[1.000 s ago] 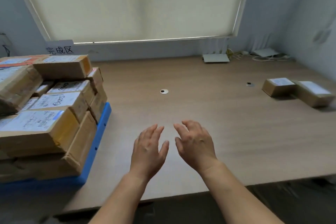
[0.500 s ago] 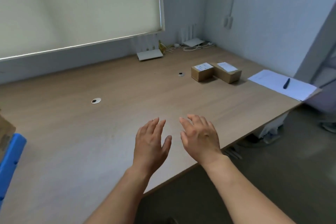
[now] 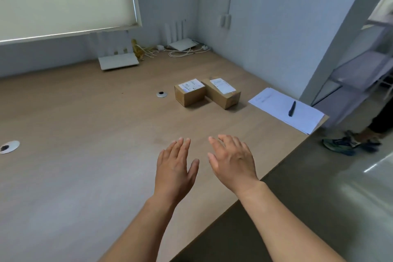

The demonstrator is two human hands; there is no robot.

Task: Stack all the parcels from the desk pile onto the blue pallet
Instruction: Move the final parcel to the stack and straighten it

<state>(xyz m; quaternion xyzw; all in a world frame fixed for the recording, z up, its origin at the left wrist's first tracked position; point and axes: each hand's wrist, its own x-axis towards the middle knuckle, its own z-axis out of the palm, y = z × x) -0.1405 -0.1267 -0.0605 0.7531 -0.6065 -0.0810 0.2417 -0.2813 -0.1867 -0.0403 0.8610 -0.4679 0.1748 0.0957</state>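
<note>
Since half a second ago the view has swung further right: the blue pallet's corner has left the frame and the two remaining parcels sit nearer centre. Both hands are empty: the left hand (image 3: pixel 174 168) and right hand (image 3: pixel 234 161) hover side by side over the desk (image 3: pixel 85 155), fingers straight. Well ahead of them the square parcel (image 3: pixel 190 94) and longer parcel (image 3: pixel 223 93) lie touching, labels up, near a paper sheaf (image 3: pixel 276 106) with a pen (image 3: pixel 292 108) on it. Judged step: reach for the last parcels. Best either to take one box per hand from above or to clamp the pair by their outer faces, staying clear of the paper.
</note>
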